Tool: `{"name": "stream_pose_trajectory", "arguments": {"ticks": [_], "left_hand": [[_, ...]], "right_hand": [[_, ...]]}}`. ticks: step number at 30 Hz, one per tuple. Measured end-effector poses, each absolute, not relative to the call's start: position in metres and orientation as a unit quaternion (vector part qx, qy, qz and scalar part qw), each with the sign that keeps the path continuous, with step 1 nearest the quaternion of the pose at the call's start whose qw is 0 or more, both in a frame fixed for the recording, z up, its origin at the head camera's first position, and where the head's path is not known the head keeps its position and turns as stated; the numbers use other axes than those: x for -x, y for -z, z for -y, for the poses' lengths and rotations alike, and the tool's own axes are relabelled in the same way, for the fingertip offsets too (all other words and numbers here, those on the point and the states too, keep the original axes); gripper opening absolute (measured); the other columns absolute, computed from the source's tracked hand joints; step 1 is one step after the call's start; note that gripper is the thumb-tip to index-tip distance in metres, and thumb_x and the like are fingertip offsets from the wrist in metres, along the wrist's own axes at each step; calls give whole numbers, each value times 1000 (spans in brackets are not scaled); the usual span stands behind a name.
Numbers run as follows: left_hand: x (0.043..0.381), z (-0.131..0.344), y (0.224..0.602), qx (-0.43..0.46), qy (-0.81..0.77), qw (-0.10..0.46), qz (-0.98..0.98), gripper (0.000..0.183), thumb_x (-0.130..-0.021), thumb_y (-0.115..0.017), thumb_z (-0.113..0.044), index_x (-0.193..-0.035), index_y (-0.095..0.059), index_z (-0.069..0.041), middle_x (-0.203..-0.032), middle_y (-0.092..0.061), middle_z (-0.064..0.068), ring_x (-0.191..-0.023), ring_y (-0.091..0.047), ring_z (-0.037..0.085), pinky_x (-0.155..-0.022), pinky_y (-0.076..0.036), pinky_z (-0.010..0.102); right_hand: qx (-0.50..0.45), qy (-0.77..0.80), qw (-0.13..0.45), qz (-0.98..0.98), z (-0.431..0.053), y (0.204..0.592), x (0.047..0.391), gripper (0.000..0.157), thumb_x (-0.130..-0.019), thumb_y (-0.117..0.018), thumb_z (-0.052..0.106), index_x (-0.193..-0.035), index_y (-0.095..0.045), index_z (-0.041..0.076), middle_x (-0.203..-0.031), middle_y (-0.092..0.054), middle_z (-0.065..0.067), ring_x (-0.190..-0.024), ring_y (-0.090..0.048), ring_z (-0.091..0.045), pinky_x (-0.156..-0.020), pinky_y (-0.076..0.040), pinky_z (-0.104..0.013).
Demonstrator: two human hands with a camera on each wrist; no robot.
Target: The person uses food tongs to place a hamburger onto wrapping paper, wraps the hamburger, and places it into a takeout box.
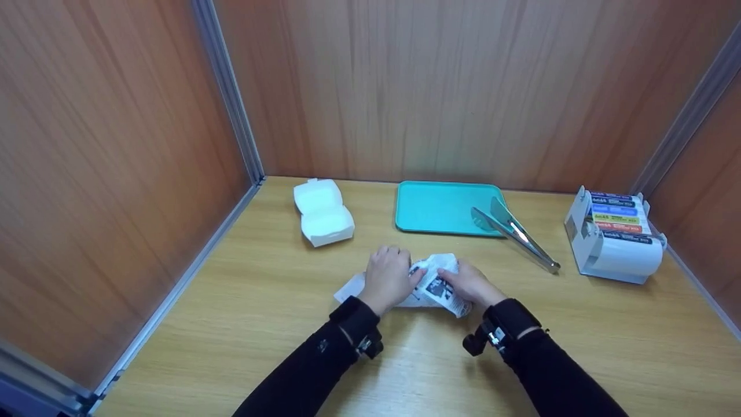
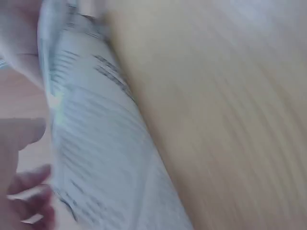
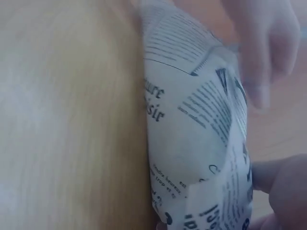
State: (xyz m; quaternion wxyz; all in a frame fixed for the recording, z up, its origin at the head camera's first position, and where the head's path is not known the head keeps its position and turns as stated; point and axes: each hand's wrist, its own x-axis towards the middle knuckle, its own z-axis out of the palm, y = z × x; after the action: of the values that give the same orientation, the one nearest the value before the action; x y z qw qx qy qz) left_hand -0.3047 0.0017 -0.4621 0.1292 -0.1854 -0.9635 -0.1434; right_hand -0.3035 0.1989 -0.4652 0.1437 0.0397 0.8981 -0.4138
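Observation:
A white sheet of wrapping paper [image 1: 443, 289] with black newspaper-style print lies on the table in front of me, folded over into a bulging bundle. Whatever is inside is hidden. My right hand [image 1: 472, 282] grips its right end, the thumb [image 3: 268, 175] pressing on the paper. At the left part of the bundle is my left hand [image 1: 389, 278], palm down. In the left wrist view its thumb and loosely bent fingers [image 2: 31, 187] stand apart, right beside the paper's edge. A flat flap of the paper sticks out to the left beneath this hand.
An opened white clamshell box [image 1: 327, 217] stands at the back left. Behind the bundle lies a turquoise tray [image 1: 434, 205], with metal tongs [image 1: 524, 237] resting across its right corner. A white dispenser [image 1: 619, 243] with coloured labels stands at the right. Wood-look panels [image 1: 463, 87] enclose the table.

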Motion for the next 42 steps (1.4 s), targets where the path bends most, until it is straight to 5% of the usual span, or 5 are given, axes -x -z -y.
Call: {"name": "stream_pose_trajectory", "arguments": {"ticks": [7,18,33,37,42], "left_hand": [[313,-10,460,146,252,11,957,37,-100,-76,-42,-84,-62,-12,-80,-53,-2,-80,-51,19,-75,-43,34],[311,-14,458,163,249,87,951,28,-98,-80,-32,-83,-62,-15,-81,-55,-4,-80,-55,17,-74,-47,36],[326,-15,460,118,318,-31,940,25,-105,-71,-23,-86,-62,-10,-78,-56,0,-73,-55,16,-65,-42,29],[327,-13,462,142,313,-32,938,21,-105,-71,-21,-89,-62,-10,-79,-57,0,-73,-56,16,-66,-44,29],[334,-7,467,184,305,-16,934,26,-106,-66,-14,-82,-56,-12,-76,-52,-2,-72,-54,16,-67,-45,32]], "right_hand": [[-46,400,124,-907,-190,468,301,61,-116,-44,29,-157,-30,-13,-147,-51,-31,-128,-55,-37,-110,-47,-52],[-27,408,97,-907,-187,470,297,54,-115,-46,27,-151,-39,-12,-126,-60,-23,-113,-61,-33,-94,-52,-44],[-35,418,111,-901,-193,469,297,64,-115,-42,39,-158,-31,-8,-139,-54,-29,-128,-57,-39,-108,-47,-52],[-28,328,49,-943,-186,467,291,77,-111,-53,45,-167,-23,1,-155,-41,-33,-134,-51,-44,-107,-49,-58],[170,201,-121,-957,-180,473,284,52,-102,-75,24,-148,-62,5,-148,-57,-23,-135,-56,-42,-105,-51,-61]]}}
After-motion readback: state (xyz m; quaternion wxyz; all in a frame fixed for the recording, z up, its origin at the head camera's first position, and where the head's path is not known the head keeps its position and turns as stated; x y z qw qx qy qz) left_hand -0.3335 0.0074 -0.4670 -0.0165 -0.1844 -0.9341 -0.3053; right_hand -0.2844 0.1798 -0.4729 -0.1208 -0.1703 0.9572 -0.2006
